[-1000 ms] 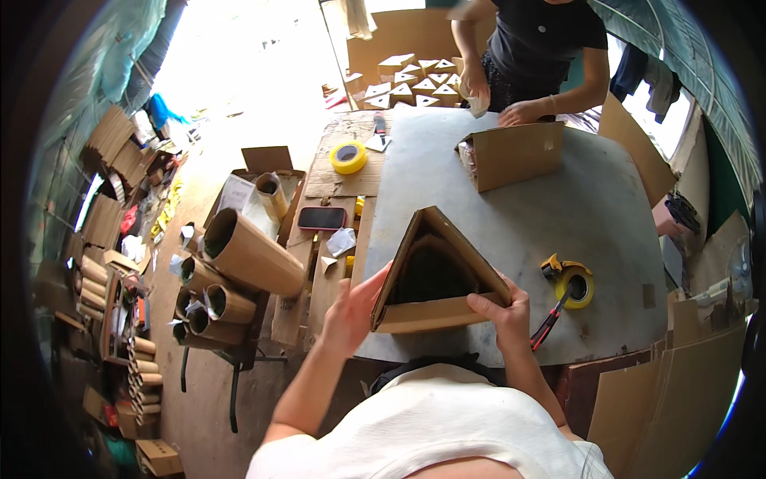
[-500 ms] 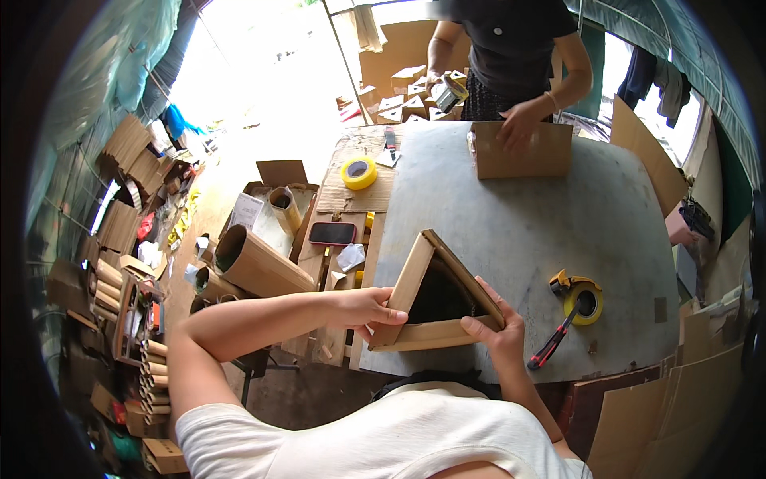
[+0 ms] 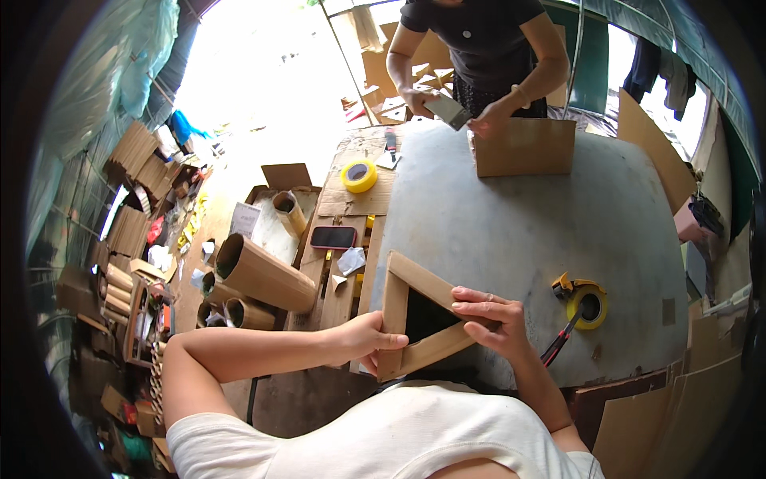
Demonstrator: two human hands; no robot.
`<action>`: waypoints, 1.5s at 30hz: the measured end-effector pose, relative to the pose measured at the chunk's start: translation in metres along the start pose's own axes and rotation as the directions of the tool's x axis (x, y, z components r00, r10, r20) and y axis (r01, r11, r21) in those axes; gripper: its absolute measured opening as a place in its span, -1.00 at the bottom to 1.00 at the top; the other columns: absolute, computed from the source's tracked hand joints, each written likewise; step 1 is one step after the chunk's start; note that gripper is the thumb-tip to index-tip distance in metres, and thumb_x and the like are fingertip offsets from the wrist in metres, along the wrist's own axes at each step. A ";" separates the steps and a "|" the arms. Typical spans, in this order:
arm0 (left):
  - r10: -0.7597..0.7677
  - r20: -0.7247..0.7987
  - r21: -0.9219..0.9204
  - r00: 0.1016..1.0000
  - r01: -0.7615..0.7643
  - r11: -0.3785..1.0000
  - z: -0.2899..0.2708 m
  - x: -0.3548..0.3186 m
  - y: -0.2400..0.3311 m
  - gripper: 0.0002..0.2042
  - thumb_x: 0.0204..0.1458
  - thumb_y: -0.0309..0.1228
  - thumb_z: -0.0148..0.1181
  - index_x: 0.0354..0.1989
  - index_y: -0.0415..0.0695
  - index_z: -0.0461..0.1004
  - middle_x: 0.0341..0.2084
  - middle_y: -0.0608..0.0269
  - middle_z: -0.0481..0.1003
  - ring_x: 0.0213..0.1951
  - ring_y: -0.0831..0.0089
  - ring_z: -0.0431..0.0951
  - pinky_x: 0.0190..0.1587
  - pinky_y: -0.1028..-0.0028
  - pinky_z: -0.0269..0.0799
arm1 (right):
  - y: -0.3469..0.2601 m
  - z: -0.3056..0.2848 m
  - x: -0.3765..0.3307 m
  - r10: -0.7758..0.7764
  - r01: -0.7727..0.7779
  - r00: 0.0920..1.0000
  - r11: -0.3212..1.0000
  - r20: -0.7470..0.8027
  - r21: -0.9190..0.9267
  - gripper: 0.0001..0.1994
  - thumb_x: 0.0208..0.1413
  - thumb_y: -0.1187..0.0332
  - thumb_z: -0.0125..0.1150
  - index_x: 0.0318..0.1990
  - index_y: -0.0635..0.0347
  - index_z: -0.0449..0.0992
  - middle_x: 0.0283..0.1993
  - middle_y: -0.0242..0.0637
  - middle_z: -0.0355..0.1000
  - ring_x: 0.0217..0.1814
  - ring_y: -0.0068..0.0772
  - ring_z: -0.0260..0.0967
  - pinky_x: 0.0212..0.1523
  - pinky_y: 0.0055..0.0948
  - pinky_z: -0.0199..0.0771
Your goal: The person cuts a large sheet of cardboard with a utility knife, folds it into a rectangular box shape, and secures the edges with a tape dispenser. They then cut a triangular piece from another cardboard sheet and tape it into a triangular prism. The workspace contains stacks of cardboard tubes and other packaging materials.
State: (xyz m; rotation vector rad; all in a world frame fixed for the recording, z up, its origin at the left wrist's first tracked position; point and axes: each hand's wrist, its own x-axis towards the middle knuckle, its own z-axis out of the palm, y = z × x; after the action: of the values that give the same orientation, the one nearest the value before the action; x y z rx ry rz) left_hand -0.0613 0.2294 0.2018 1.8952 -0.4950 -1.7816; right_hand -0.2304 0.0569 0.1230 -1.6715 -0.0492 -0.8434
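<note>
Bright daylight from above-left, blown-out floor glare, fisheye bending, dark vignette, perhaps slightly soft edges

Triangular frame (image 3: 415,319): plain brown cardboard. Table (image 3: 519,215): grey. Tape rolls (image 3: 359,176) and (image 3: 589,303): yellow. Phone (image 3: 333,237): black screen, apparently red-edged. Tubes (image 3: 263,274): brown

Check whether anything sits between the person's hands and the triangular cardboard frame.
Nothing visible does. The left hand already grips the triangular cardboard frame at its left side, and the right hand has its fingers on the lower right side.
</note>
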 end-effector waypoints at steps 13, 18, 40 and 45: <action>0.942 -0.175 0.902 0.287 -0.337 0.270 0.009 0.116 0.103 -0.20 0.00 -0.05 0.09 0.26 -0.22 -0.19 -0.19 0.03 0.44 -0.13 0.07 0.44 -0.09 0.29 0.33 | 0.000 0.006 0.003 -0.111 0.103 0.992 0.987 -0.058 -0.121 -0.76 -0.24 0.70 0.09 -0.38 0.24 0.58 -0.18 -0.20 0.50 -0.18 -0.35 0.49 -0.22 -0.51 0.52; 0.980 -0.063 0.953 0.187 -0.281 0.115 0.040 0.111 0.109 -0.40 -0.11 -0.38 0.18 0.15 -0.15 0.11 -0.45 0.27 0.51 -0.45 0.29 0.54 -0.40 0.40 0.44 | 0.011 -0.010 -0.014 -0.002 0.005 0.999 0.998 -0.041 0.068 -0.80 -0.11 0.57 0.10 -0.29 0.21 0.57 -0.13 -0.22 0.48 -0.11 -0.38 0.45 -0.19 -0.50 0.47; 0.956 0.252 0.956 0.147 -0.191 -0.223 0.041 0.106 0.115 -0.79 -0.31 -0.61 0.09 -0.41 -0.12 0.40 -0.53 0.29 0.44 -0.42 0.34 0.46 -0.33 0.38 0.38 | 0.121 -0.320 -0.102 0.466 -0.755 0.498 -0.182 -0.731 -0.630 -0.56 -0.30 0.48 0.18 -0.17 0.24 0.20 -0.33 0.01 0.44 -0.20 0.04 0.40 -0.22 -0.18 0.45; 0.959 0.268 0.930 0.093 -0.286 -0.232 0.038 0.112 0.112 -0.79 -0.31 -0.61 0.11 -0.41 -0.13 0.40 -0.51 0.27 0.44 -0.41 0.32 0.44 -0.30 0.38 0.39 | 0.075 -0.312 -0.109 0.452 -0.925 0.262 0.369 -0.853 -0.088 -0.43 -0.34 0.49 0.21 -0.03 0.21 0.22 -0.18 -0.15 0.36 -0.09 -0.20 0.34 -0.08 -0.35 0.37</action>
State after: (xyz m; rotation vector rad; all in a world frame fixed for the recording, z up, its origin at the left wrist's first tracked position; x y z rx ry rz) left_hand -0.0824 0.0705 0.1737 1.6590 -2.1186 0.3311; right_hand -0.4308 -0.1925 0.0111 -1.4704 1.6809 -0.6859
